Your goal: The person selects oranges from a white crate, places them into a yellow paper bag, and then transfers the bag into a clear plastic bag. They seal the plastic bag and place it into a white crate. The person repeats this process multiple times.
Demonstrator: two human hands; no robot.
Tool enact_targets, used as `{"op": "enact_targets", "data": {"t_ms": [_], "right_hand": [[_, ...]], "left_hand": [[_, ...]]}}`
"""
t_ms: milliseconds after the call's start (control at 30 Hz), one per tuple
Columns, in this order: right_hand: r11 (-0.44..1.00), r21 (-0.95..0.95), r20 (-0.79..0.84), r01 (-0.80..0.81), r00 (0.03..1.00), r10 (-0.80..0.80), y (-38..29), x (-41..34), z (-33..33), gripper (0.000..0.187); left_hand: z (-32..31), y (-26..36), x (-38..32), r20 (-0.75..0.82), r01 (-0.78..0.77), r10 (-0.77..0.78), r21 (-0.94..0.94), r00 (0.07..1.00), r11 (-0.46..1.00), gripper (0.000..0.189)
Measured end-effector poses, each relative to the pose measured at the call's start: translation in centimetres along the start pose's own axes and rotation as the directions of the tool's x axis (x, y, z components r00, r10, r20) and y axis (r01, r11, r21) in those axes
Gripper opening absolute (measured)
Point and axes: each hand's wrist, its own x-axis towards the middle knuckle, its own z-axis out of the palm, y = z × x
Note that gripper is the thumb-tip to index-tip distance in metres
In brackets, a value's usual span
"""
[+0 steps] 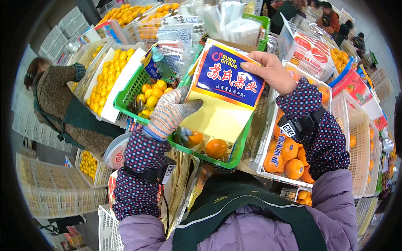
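My left hand [169,111], in a striped knit glove with grey fingertips, grips the left edge of a printed sheet or thin stack of sheets [216,116]. Its thumb lies over the plain yellow lower part. My bare right hand [273,70] pinches the upper right corner, thumb on top of the blue printed panel [227,73], which bears large writing. Below the yellow part, a green plastic basket [230,164] holds large oranges [216,148], partly covered by the sheet. A grey-blue glove-like item [185,133] shows beside the left orange; the sheet hides part of it.
Left of the sheet, another green basket [121,102] holds small yellow-orange citrus [154,94] and a spray bottle [160,62]. A white crate [262,157] of wrapped oranges stands on the right. A person [59,91] in a dark apron bends over crates at far left. Clear plastic bags [229,22] stand behind.
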Motion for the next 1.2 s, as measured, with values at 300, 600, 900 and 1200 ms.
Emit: {"op": "enact_targets", "data": {"t_ms": [300, 600, 900, 1200], "right_hand": [[0.496, -0.79, 0.018, 0.36, 0.822, -0.569, -2.0, -10.8, 0.2, 0.024], [0.621, -0.736, -0.114, 0.27, 0.855, -0.506, 0.3, -19.0, -5.2, 0.012], [0.812, -0.566, -0.25, 0.142, 0.909, -0.333, 4.9, -24.0, -10.0, 0.013], [0.941, 0.339, -0.528, -0.003, 0.827, 0.193, 9.5, -23.9, -17.8, 0.025]], "left_hand": [[11.4, 3.4, 0.9, 0.086, -0.061, 0.075, -0.16, 0.993, 0.985, 0.029], [21.5, 4.3, 2.1, 0.179, -0.255, 0.213, 0.261, 0.96, 0.931, 0.031], [28.5, 1.7, 3.4, 0.217, -0.245, 0.185, 0.296, 0.959, 0.923, 0.032], [26.4, 1.7, 4.8, 0.145, 0.086, -0.075, -0.076, 0.987, 0.993, 0.038]]}}
